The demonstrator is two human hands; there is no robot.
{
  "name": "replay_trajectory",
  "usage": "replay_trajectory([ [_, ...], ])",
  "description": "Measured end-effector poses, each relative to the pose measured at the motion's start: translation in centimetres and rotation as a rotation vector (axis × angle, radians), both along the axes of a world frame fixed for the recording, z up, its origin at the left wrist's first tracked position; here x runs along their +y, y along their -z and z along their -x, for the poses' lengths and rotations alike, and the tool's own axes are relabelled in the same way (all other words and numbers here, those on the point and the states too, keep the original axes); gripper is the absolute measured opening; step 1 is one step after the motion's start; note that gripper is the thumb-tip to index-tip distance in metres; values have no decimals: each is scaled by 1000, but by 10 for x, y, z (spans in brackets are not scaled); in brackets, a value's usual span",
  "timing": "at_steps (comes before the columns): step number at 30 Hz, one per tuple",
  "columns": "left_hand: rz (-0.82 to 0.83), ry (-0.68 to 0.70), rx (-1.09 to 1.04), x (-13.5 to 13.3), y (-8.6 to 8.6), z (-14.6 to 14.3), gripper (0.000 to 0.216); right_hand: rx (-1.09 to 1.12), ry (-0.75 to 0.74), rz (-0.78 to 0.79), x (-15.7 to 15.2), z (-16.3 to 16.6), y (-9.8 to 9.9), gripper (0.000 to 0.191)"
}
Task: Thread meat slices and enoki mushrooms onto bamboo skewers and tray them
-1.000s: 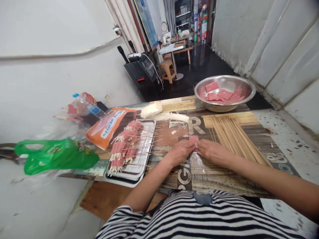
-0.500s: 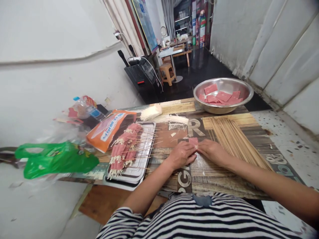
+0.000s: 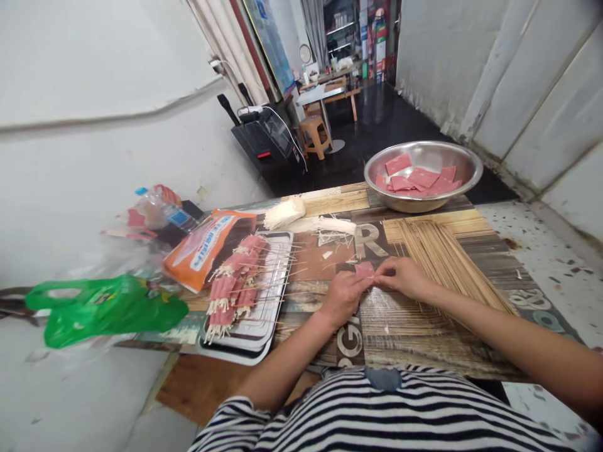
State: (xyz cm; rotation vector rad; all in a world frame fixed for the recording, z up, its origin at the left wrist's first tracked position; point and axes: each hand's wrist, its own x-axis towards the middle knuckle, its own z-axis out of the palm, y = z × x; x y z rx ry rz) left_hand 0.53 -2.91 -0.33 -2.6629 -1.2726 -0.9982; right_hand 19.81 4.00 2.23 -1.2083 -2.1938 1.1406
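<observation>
A thin pink meat slice (image 3: 364, 269) lies on the patterned table, partly covered by my fingers. My left hand (image 3: 345, 296) is closed over its left and near side, fingertips pressed on the meat. From the right, my right hand (image 3: 402, 277) pinches the near edge with thumb and forefinger. Whatever lies under the fingers is hidden. Left of my hands, a metal tray (image 3: 269, 317) bears several skewered meat rolls (image 3: 223, 294) with enoki ends sticking out. Bamboo skewers (image 3: 452, 267) lie in a spread bunch right of my right hand.
A steel bowl (image 3: 424, 204) with several pink slices stands at the far right. Enoki mushrooms (image 3: 286, 213) lie at the table's back. An orange package (image 3: 202, 248), a green plastic bag (image 3: 113, 311) and a plastic bottle (image 3: 176, 216) are on the left.
My right hand has lifted slightly and its fingers are now drawn into a pinch. My left hand has curled more tightly over the slice. The view has shifted a little.
</observation>
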Motion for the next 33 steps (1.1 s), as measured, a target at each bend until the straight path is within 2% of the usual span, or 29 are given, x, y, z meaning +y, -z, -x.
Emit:
replay_trajectory([
  [5, -1, -49, 112, -2, 8, -1, 26, -137, -18, 97, 9, 4, -8, 10],
  [13, 113, -91, 71, -3, 5, -6, 24, -187, -113, -36, 14, 6, 1, 18],
  [15, 123, -84, 46, -2, 3, -7, 25, -138, -120, -149, 10, 3, 6, 19],
  [18, 136, -83, 32, 0, 0, -8, 25, -55, -147, -513, -1, -4, 11, 27],
  [21, 146, -81, 38, 2, -4, -8, 27, -26, -285, -876, -15, -10, 15, 32],
  [23, 133, -65, 19, 3, -5, -8, 29, -57, -362, -1025, -21, -10, 17, 34],
  [26, 81, -40, -57, 3, -3, -6, 25, -129, -397, -1096, -22, -7, 20, 35],
  [29, 38, -54, -92, 0, 0, -6, 20, -163, -422, -1058, -19, -4, 21, 34],
  [33, 46, -108, -4, -4, -2, -7, 20, -143, -429, -1004, -14, 0, 22, 32],
])
